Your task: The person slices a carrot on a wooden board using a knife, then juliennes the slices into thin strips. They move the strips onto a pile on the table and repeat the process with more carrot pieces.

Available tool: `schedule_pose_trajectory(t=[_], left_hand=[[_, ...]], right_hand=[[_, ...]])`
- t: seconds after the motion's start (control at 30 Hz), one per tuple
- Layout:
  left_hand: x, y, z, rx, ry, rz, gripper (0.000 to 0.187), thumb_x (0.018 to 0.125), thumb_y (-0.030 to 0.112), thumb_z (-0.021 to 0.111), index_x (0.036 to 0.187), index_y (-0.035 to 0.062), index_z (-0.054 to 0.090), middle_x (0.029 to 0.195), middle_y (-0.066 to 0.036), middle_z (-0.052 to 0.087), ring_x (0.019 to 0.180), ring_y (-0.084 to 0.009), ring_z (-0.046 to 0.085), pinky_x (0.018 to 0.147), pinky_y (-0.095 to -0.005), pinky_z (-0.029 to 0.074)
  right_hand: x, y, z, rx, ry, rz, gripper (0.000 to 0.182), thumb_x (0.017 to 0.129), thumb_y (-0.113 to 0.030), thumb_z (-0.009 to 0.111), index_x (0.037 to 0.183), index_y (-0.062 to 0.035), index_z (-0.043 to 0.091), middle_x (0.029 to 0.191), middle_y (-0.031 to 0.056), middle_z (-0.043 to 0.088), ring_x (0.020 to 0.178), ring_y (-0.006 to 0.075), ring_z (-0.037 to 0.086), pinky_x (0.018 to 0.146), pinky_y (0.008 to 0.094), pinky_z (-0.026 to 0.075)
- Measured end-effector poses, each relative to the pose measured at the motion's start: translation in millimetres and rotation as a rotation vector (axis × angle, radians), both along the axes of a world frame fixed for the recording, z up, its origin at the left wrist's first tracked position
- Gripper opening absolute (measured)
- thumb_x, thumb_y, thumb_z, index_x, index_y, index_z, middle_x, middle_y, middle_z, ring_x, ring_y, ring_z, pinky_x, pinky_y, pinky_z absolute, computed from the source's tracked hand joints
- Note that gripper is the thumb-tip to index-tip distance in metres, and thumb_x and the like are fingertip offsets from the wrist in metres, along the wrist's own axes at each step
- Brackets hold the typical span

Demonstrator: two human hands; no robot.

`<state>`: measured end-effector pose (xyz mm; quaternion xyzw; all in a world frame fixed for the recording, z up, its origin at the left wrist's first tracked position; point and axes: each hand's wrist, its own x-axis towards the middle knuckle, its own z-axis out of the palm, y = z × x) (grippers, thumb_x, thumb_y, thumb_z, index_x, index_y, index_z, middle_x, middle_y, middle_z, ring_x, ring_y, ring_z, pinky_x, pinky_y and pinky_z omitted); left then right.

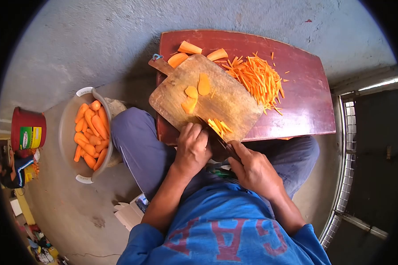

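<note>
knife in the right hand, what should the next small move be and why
Probably draw the left hand back slightly before another cut: it sits close beside the knife that the right hand grips, with its blade next to orange strips on the cutting board.

Matt wooden cutting board point(232, 104), glossy table point(305, 97)
The knife blade point(218, 142) looks metal, the basin point(66, 128) plastic, the shirt point(208, 203) cloth, the wall point(97, 44) rough.

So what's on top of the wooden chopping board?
Three flat carrot slices, a sliver and a small bunch of carrot sticks. The left hand and knife cover part of the board's near edge, so anything beneath them can't be seen.
</note>
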<state>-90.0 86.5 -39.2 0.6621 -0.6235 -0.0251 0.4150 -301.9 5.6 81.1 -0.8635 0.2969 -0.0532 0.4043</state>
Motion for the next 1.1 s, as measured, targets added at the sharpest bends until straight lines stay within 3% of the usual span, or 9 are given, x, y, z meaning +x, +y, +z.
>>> schedule_pose_trajectory(t=[0.23, 0.53, 0.67, 0.8, 0.83, 0.93, 1.1], left_hand=[[1, 0, 4, 0.0, -0.001, 0.003, 0.018, 0.075, -0.002, 0.072, 0.091, -0.0013, 0.064, 0.095, -0.021, 0.059, 0.092, -0.0452, 0.061, 0.082, -0.0573, 0.053], [4, -2, 6, -0.043, 0.048, 0.112, 0.011, 0.087, -0.005, 0.079, 0.092, -0.0001, 0.071, 0.088, -0.016, 0.061, 0.085, -0.0418, 0.064, 0.08, -0.0542, 0.054], [13, 0, 14, -0.121, 0.174, 0.201, 0.01, 0.09, -0.009, 0.077, 0.097, -0.0016, 0.077, 0.091, -0.016, 0.07, 0.087, -0.0402, 0.071, 0.081, -0.0515, 0.058], [19, 4, 18, -0.137, 0.344, 0.311, 0.008, 0.095, -0.006, 0.082, 0.101, -0.0007, 0.081, 0.094, -0.014, 0.075, 0.084, -0.0348, 0.073, 0.078, -0.0453, 0.059], [21, 3, 17, -0.131, 0.377, 0.283, 0.008, 0.099, -0.006, 0.083, 0.107, -0.0043, 0.082, 0.094, -0.012, 0.075, 0.075, -0.0231, 0.07, 0.069, -0.0354, 0.057], [16, 1, 21, -0.077, 0.241, 0.223, 0.009, 0.095, -0.005, 0.083, 0.103, -0.0009, 0.081, 0.094, -0.013, 0.076, 0.085, -0.0341, 0.073, 0.077, -0.0445, 0.059], [7, -6, 18, -0.084, 0.127, 0.096, 0.009, 0.095, -0.005, 0.084, 0.103, -0.0003, 0.081, 0.093, -0.014, 0.074, 0.087, -0.0373, 0.074, 0.079, -0.049, 0.059]], right_hand=[[1, 1, -3, 0.006, -0.006, -0.001, 0.045, 0.109, -0.011, 0.074, 0.147, 0.005, 0.058, 0.107, 0.0343, 0.077, 0.097, 0.0566, 0.076, 0.081, 0.0617, 0.062], [-15, -1, 19, 0.073, -0.05, -0.162, 0.04, 0.109, -0.009, 0.075, 0.145, 0.0041, 0.063, 0.104, 0.0323, 0.077, 0.098, 0.0559, 0.076, 0.08, 0.0586, 0.06], [-16, 0, 15, 0.12, -0.14, -0.096, 0.039, 0.11, -0.01, 0.074, 0.145, 0.0031, 0.064, 0.106, 0.0315, 0.079, 0.101, 0.0556, 0.076, 0.084, 0.0577, 0.061], [-13, -14, 1, 0.133, -0.029, -0.033, 0.036, 0.111, -0.015, 0.073, 0.141, 0.0033, 0.068, 0.107, 0.0324, 0.079, 0.104, 0.055, 0.077, 0.087, 0.0562, 0.062], [-17, -30, -10, 0.117, -0.067, -0.042, 0.035, 0.112, -0.016, 0.073, 0.14, 0.0032, 0.069, 0.108, 0.0327, 0.079, 0.105, 0.0549, 0.078, 0.088, 0.0557, 0.062], [-24, -78, -22, 0.073, -0.107, -0.117, 0.033, 0.112, -0.019, 0.073, 0.138, 0.0018, 0.074, 0.112, 0.0323, 0.081, 0.108, 0.0496, 0.081, 0.09, 0.0529, 0.063], [-32, -150, -25, -0.191, -0.078, -0.236, 0.036, 0.109, -0.02, 0.075, 0.138, 0.001, 0.076, 0.113, 0.0303, 0.082, 0.108, 0.0491, 0.08, 0.091, 0.053, 0.062]])
